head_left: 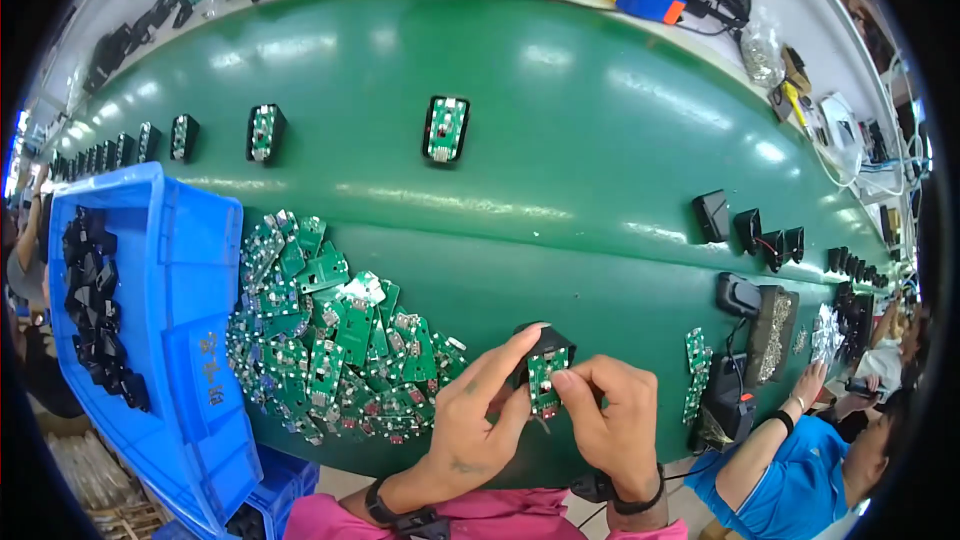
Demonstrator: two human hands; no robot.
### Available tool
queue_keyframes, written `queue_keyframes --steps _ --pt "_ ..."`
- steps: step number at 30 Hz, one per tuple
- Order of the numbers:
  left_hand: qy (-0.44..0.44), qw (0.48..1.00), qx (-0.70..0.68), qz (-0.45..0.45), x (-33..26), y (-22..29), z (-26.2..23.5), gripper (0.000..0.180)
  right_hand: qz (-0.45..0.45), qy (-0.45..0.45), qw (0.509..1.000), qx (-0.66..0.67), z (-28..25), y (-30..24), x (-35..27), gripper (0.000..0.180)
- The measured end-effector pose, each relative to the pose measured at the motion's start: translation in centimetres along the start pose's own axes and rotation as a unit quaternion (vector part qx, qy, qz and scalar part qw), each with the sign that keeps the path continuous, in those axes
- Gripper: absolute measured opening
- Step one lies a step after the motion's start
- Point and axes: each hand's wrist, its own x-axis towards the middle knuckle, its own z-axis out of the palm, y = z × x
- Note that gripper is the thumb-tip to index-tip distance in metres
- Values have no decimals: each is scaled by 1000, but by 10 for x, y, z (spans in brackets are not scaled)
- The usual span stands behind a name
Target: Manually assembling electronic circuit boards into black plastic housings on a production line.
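A person's two bare hands meet over the near edge of a long, glossy green work surface (600,165), right of its middle. The left hand (480,415) is closed around a small black plastic housing (557,340), its index finger along the top. A narrow green circuit board with silver components (541,392) lies against the housing's side facing the person. The right hand (615,425) is half curled, its thumb tip on the board's right side; the fingers mask one another, so I cannot tell whether it grips or merely presses.

Left of the hands, along the near edge, spreads a heaped pile of loose green circuit boards (350,325). Beyond it, at the near left corner, a blue plastic crate (205,265) contains angular black plastic parts (95,310). Toward the far edge, a row of black housings with green boards in them (265,133) runs off to the left. Toward the right end stand more black housings (711,216). At the near right, a co-worker in a blue shirt (785,465) reaches over the surface.
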Motion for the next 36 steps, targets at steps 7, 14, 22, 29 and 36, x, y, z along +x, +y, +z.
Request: queue_keyframes --steps 7,14,22,29,36 --pt "19 989 -96 -111 8 6 -10 45 -40 -21 999 -29 13 10 13 23" --pt "30 998 -8 -57 14 8 -7 36 -7 -88 996 6 12 16 22 43" --pt "117 991 43 58 8 -17 14 37 -188 56 978 66 33 36 14 56" --pt "123 984 76 102 10 -35 17 38 -204 134 968 67 35 47 9 57" --pt "126 985 110 46 22 -23 12 37 -126 40 985 112 40 47 18 42"
